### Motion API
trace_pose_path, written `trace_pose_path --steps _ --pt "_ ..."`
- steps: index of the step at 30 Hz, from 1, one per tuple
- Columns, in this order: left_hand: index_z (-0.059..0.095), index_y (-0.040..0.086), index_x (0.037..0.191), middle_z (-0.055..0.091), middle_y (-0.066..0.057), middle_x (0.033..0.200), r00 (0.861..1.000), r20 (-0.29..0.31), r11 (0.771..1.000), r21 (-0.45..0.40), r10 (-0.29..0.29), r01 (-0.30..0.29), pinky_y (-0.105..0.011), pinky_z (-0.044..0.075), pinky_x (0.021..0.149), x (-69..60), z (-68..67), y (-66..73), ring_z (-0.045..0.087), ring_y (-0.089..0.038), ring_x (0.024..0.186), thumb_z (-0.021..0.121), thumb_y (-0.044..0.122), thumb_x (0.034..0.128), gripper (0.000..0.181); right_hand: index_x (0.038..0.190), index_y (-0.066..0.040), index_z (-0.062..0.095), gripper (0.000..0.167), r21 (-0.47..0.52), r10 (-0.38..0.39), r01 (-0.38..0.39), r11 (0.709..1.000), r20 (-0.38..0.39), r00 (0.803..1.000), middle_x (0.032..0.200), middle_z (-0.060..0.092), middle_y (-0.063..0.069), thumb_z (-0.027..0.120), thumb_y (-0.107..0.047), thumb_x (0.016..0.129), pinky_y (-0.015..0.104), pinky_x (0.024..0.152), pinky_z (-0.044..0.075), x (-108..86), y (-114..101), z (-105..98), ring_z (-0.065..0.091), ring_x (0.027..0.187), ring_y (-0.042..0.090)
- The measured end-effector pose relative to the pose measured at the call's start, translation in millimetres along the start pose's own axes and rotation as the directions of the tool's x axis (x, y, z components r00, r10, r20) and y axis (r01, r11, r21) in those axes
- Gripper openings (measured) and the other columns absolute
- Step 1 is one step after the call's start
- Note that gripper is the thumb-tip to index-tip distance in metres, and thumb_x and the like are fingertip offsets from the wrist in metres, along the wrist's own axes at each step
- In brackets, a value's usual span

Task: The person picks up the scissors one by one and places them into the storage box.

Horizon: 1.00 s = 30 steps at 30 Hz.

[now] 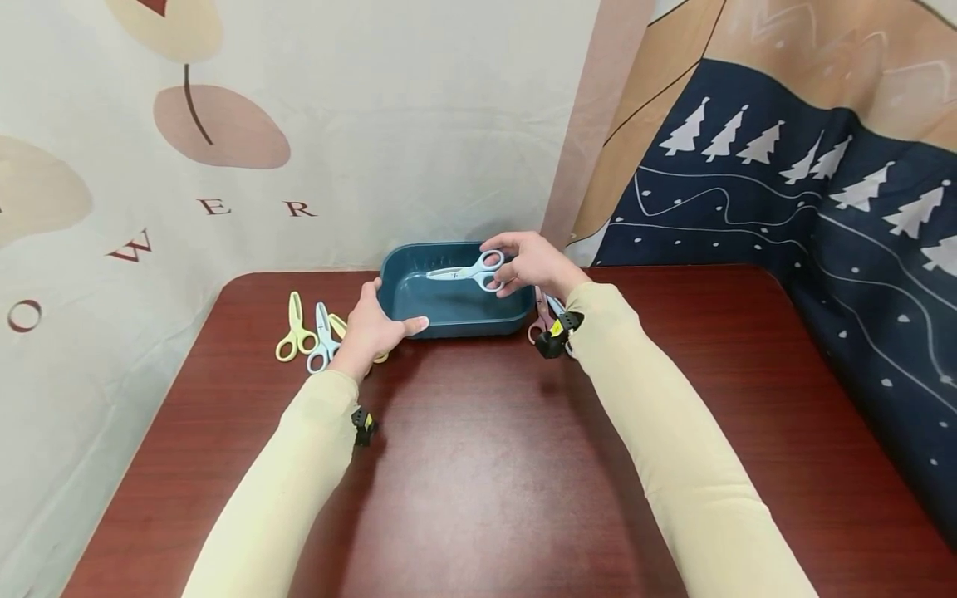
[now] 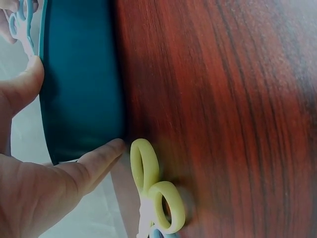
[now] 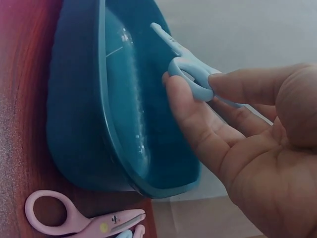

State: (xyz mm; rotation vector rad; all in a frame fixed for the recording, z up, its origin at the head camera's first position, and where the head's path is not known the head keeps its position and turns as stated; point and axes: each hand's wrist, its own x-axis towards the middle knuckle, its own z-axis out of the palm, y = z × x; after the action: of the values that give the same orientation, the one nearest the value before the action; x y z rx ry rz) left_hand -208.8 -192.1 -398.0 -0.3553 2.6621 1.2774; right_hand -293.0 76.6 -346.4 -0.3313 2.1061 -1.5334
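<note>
A dark teal plastic bin (image 1: 478,330) stands at the table's far edge. My left hand (image 1: 370,330) holds its front left corner, the thumb (image 2: 30,82) at the front rim and the fingers at the left end. Over the bin, my right hand (image 1: 527,264) pinches a pair of light blue scissors (image 1: 467,272) by the handle loops, tip pointing left. The right wrist view shows the scissors (image 3: 190,69) between thumb and fingers, above the bin's inside (image 3: 148,94). Beside my left hand lie yellow scissors (image 2: 168,208), partly hidden in the head view.
Left of the bin lie another pair of yellow scissors (image 1: 296,330) and light blue scissors (image 1: 323,340). Pink scissors (image 3: 74,220) lie right of the bin, with a light blue pair partly hidden by my right wrist. A cloth-covered wall (image 1: 359,116) rises behind the brown table (image 1: 478,448).
</note>
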Motion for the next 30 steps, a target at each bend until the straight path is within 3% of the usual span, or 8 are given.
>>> trace_pose_path --steps 6,19,30 --pt "0.006 0.009 0.166 0.025 -0.025 0.167 1.000 0.002 1.000 0.002 0.003 -0.003 -0.061 0.032 0.119 -0.5 -0.6 1.2 0.031 -0.042 0.150 0.082 0.036 0.0891 0.111 0.149 -0.003 0.051 0.054 0.016 0.032 -0.032 0.999 0.001 0.999 0.129 0.063 0.017 0.059 0.011 0.098 0.045 0.088 0.061 3.9 2 1 0.072 0.090 0.028" --pt "0.006 0.008 0.165 0.026 -0.026 0.166 1.000 0.004 1.000 -0.001 -0.003 0.003 -0.059 0.032 0.119 -2.2 -0.7 2.3 0.031 -0.042 0.150 0.082 0.034 0.0889 0.111 0.148 0.000 0.051 0.053 0.050 0.097 -0.099 0.994 0.041 0.994 0.129 0.062 0.019 0.056 0.013 0.097 0.037 0.076 0.063 11.4 10 4 0.072 0.086 0.027" --pt "0.006 0.008 0.165 0.026 -0.026 0.165 1.000 0.004 1.000 0.007 -0.005 0.005 -0.060 0.032 0.119 -3.3 -0.4 4.5 0.032 -0.043 0.149 0.081 0.033 0.0898 0.110 0.147 0.004 0.051 0.053 -0.053 0.115 -0.110 0.992 0.101 0.988 0.117 0.061 0.017 0.050 0.017 0.096 0.038 0.074 0.064 12.0 16 6 0.071 0.083 0.026"
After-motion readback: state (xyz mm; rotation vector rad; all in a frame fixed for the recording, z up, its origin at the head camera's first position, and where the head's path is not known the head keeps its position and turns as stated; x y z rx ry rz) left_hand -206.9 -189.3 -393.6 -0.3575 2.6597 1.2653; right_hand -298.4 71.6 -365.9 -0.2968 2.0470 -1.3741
